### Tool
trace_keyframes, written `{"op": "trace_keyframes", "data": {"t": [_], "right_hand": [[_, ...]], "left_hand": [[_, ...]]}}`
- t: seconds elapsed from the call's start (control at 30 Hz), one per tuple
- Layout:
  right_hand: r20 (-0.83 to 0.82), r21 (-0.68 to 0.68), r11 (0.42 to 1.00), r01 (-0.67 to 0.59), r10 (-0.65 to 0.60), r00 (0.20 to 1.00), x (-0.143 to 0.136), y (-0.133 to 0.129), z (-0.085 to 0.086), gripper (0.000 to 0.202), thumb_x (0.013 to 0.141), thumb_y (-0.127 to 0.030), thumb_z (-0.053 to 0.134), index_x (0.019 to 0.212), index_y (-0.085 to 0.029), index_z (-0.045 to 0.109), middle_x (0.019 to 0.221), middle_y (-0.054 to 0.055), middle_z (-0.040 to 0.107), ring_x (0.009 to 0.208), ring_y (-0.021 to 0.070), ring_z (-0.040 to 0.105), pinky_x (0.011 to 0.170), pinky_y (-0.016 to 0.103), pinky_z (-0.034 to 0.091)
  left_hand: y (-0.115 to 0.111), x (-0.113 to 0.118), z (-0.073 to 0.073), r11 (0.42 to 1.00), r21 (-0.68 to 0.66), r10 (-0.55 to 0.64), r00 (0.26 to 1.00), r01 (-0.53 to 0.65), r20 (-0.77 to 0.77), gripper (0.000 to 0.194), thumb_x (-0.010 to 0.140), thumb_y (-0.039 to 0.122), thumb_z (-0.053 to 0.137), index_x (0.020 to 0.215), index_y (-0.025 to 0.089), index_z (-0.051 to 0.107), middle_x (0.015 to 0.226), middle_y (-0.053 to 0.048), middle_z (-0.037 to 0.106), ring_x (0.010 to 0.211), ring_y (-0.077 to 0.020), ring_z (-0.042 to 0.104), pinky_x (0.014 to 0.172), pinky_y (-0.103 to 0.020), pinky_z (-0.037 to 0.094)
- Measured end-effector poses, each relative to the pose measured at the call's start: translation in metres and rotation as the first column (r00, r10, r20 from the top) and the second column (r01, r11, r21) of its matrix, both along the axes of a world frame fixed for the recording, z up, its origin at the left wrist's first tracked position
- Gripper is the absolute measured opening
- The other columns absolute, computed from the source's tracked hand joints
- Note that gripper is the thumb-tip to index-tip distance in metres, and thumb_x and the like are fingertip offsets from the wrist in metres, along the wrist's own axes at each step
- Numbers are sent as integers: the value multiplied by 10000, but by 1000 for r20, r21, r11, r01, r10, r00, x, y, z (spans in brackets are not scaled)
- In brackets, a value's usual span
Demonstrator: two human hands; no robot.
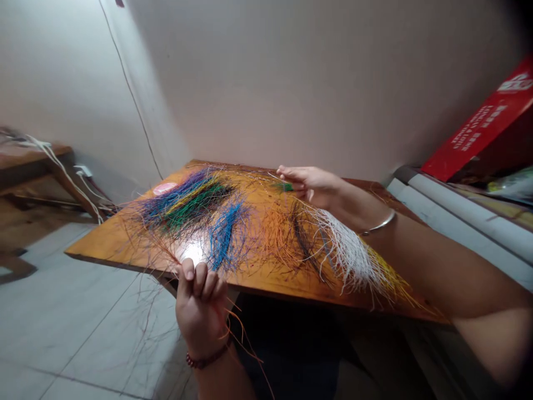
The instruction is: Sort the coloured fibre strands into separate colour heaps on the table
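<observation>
At table edge [266,284], orange strands [174,258], passing through left grip [202,308]

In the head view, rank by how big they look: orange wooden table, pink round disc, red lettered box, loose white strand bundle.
Orange wooden table
Red lettered box, partly out of view
Loose white strand bundle
Pink round disc

The left forearm [225,378] rises from the near edge of view to an upright left hand [202,303], its fingers curled into a closed fist and its thumb against the index finger. The bare right forearm [433,266] reaches in from the near right; the right hand [312,180], farther away, points left, fingers extended and slightly bent.
</observation>
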State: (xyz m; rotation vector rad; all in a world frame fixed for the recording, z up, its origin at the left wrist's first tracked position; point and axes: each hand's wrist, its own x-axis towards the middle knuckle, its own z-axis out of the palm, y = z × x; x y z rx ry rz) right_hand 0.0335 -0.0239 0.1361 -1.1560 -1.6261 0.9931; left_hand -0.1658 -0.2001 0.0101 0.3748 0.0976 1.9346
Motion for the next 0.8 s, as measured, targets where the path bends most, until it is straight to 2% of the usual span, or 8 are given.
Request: {"op": "trace_keyframes", "data": {"t": [0.1, 0.17, 0.3, 0.4, 0.53, 0.63, 0.73, 0.8], "right_hand": [[-42, -258, 956, -143, 136, 990, -34, 30, -31, 128, 824, -311, 644, 856, -190, 674, 724, 9, 615, 447, 57, 295, 384, 220, 230], [-14, -350, 934, -78, 79, 997, -54, 52, -53, 144, 835, -317, 630, 795, -181, 653, 632, -6, 558, 430, 56, 265, 383, 216, 212], [128, -383, 916, 115, -71, 989, -84, 85, -89, 187, 821, -334, 644, 745, -163, 627, 498, -45, 426, 418, 59, 262, 394, 205, 227], [174, -340, 921, 191, -138, 975, -96, 95, -103, 164, 800, -304, 663, 772, -145, 636, 520, -40, 466, 429, 57, 305, 410, 198, 259], [224, -264, 924, 277, -220, 949, -96, 99, -107, 205, 806, -332, 644, 865, -135, 657, 653, 4, 590, 486, 69, 436, 441, 189, 309], [247, -234, 926, 296, -237, 939, -90, 94, -98, 287, 834, -352, 599, 992, -119, 649, 767, 49, 644, 537, 88, 526, 440, 184, 317], [235, -212, 941, 265, -214, 948, -79, 68, -83, 331, 870, -260, 528, 1173, -136, 572, 968, 87, 655, 550, 73, 561, 420, 174, 313], [196, -207, 967, 150, -109, 975, -68, 37, -73, 323, 862, -178, 503, 1178, -181, 570, 1067, 73, 639, 531, 47, 549, 414, 165, 325]], "left_hand": [[0, -6, -6, 999, -40, 7, 1000, -8, -8, 295, 950, 312, 414, 687, 180, 384, 510, 74, 195, 390, -59, 143, 370, -185, 163], [3, -8, -10, 998, -64, 8, 1000, -9, -17, 301, 948, 318, 416, 682, 177, 388, 513, 73, 183, 394, -59, 128, 371, -186, 156], [12, -11, -19, 993, -117, -12, 999, 9, -32, 297, 939, 324, 436, 685, 172, 407, 524, 70, 174, 400, -57, 116, 374, -186, 146], [21, -10, -26, 987, -153, -64, 997, 57, -39, 293, 935, 333, 446, 692, 172, 417, 533, 68, 171, 400, -55, 132, 377, -185, 143], [30, -5, -32, 979, -167, -124, 991, 114, -52, 293, 927, 348, 463, 695, 173, 419, 535, 68, 172, 394, -48, 159, 379, -182, 133], [35, 2, -33, 970, -199, -162, 982, 141, -93, 293, 917, 346, 486, 692, 169, 422, 528, 72, 177, 391, -43, 156, 377, -175, 126], [38, 12, -34, 956, -250, -195, 968, 152, -157, 281, 898, 345, 521, 697, 163, 446, 521, 77, 188, 393, -38, 137, 375, -160, 119], [40, 19, -35, 950, -271, -217, 955, 158, -203, 283, 884, 359, 542, 699, 161, 461, 518, 82, 197, 394, -36, 121, 371, -153, 116]]}}
